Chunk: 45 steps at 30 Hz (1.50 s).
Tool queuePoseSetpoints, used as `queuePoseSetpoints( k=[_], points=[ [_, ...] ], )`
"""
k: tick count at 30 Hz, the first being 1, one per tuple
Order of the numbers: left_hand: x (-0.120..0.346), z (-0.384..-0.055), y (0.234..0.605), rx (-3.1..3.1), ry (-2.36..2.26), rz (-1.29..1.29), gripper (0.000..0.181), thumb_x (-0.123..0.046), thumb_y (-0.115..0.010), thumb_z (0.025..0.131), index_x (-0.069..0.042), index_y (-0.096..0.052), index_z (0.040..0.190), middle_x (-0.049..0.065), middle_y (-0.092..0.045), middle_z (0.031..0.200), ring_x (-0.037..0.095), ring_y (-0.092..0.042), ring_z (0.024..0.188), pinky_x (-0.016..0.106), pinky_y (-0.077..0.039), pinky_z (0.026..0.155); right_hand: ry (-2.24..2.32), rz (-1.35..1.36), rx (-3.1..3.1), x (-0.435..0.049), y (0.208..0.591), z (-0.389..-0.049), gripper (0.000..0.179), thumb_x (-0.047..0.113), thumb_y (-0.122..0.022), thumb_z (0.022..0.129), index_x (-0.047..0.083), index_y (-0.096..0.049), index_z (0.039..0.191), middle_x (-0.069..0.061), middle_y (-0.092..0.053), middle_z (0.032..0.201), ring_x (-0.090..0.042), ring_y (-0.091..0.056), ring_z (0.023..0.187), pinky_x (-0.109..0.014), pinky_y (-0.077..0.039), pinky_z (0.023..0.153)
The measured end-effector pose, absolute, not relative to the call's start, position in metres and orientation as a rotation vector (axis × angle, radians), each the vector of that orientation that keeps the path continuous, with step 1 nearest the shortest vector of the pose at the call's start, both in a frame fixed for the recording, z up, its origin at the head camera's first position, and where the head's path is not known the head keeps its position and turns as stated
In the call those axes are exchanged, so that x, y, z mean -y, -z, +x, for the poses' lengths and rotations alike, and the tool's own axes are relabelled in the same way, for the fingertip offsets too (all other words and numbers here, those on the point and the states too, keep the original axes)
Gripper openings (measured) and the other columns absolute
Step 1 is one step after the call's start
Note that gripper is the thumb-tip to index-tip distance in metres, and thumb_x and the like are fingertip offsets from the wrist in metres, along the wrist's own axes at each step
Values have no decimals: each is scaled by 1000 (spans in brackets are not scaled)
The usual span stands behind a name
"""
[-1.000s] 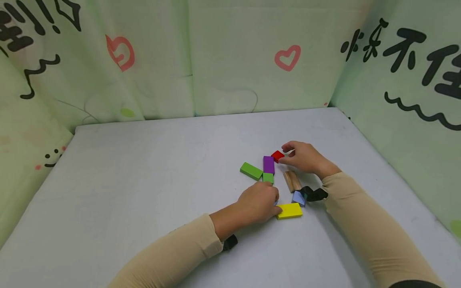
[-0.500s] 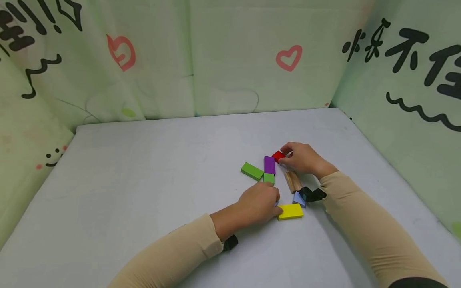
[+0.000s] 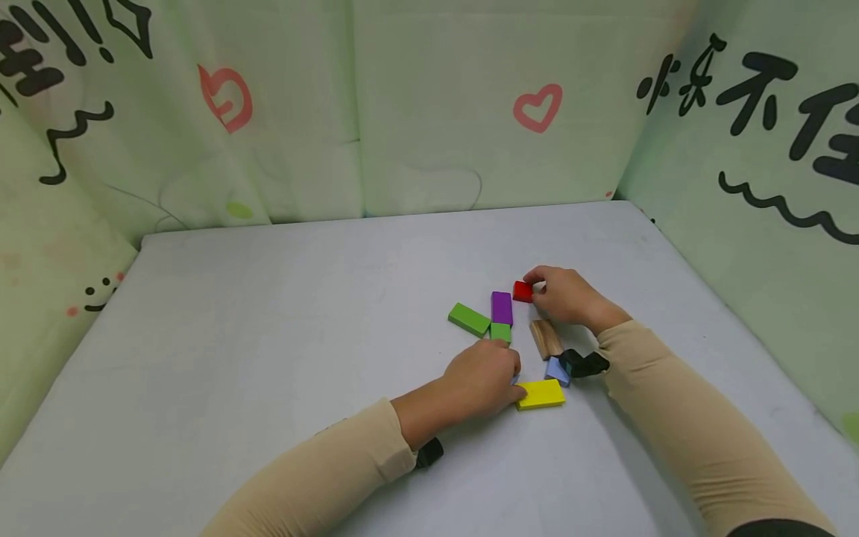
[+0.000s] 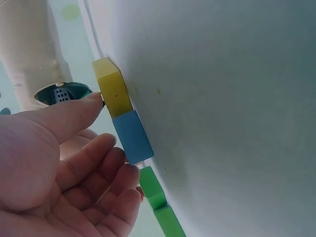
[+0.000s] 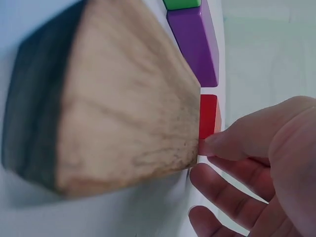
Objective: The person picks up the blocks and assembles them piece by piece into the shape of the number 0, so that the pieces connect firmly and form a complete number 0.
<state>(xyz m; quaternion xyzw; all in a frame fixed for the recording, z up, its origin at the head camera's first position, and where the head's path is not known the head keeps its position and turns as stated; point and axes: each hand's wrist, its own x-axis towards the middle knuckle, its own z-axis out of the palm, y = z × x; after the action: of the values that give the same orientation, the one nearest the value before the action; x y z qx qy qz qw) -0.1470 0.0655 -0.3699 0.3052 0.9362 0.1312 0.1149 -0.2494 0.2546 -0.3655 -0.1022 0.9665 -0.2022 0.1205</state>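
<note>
My right hand (image 3: 570, 297) pinches a small red block (image 3: 523, 291) between thumb and fingers, just right of a purple block (image 3: 501, 307). The thumb lies against the red block (image 5: 208, 116) in the right wrist view. My left hand (image 3: 479, 377) rests beside the near blocks with relaxed fingers. Its thumb touches the yellow block (image 3: 542, 394), and its fingertips lie close to a blue block (image 4: 133, 137) in the left wrist view, mostly hidden by the hand in the head view. A small green block (image 3: 499, 333) sits just beyond the left fingers, touching the purple one.
A longer green block (image 3: 468, 319) lies slanted at the left of the group. Right of the middle are a wooden block (image 3: 546, 339) and a light-blue block (image 3: 556, 371), close to the right wrist's black strap. Printed curtains surround the white table (image 3: 268, 335).
The red block has turned from a slanted position to nearly square and shifted slightly right, with my right fingers on it. My left hand and the other blocks stay put.
</note>
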Motion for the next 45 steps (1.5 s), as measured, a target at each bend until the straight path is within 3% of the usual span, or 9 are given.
queuePoseSetpoints(
  k=[7, 16, 24, 45],
  points=[
    [-65, -147, 370, -2740, -385, 898, 28, -37, -78, 89, -15, -77, 106, -4, -64, 91, 9, -53, 79, 16, -47, 69, 608, -318, -2825, -254, 366, -250, 39, 14, -60, 98, -7, -55, 131, -26, -60, 125, -39, -58, 109, -53, -47, 97],
    [-65, -146, 371, -2751, -388, 905, 28, -37, -77, 89, -15, -77, 107, -4, -65, 91, 9, -53, 78, 16, -47, 68, 566, -311, -2819, -257, 363, -250, 38, 10, -59, 97, -7, -56, 131, -27, -59, 126, -41, -56, 111, -54, -46, 98],
    [-63, -146, 370, -2762, -383, 938, 28, -37, -77, 89, -14, -78, 106, -4, -64, 90, 9, -54, 77, 17, -47, 68, 604, -257, -2832, -253, 363, -250, 50, 26, -63, 98, -8, -53, 133, -26, -58, 127, -39, -56, 111, -51, -49, 95],
    [-65, -147, 371, -2762, -370, 929, 28, -36, -77, 89, -15, -78, 107, -4, -65, 91, 9, -54, 79, 17, -47, 69, 629, -286, -2790, -254, 362, -247, 42, 15, -61, 96, -5, -54, 133, -27, -59, 126, -40, -57, 111, -51, -49, 96]
  ],
)
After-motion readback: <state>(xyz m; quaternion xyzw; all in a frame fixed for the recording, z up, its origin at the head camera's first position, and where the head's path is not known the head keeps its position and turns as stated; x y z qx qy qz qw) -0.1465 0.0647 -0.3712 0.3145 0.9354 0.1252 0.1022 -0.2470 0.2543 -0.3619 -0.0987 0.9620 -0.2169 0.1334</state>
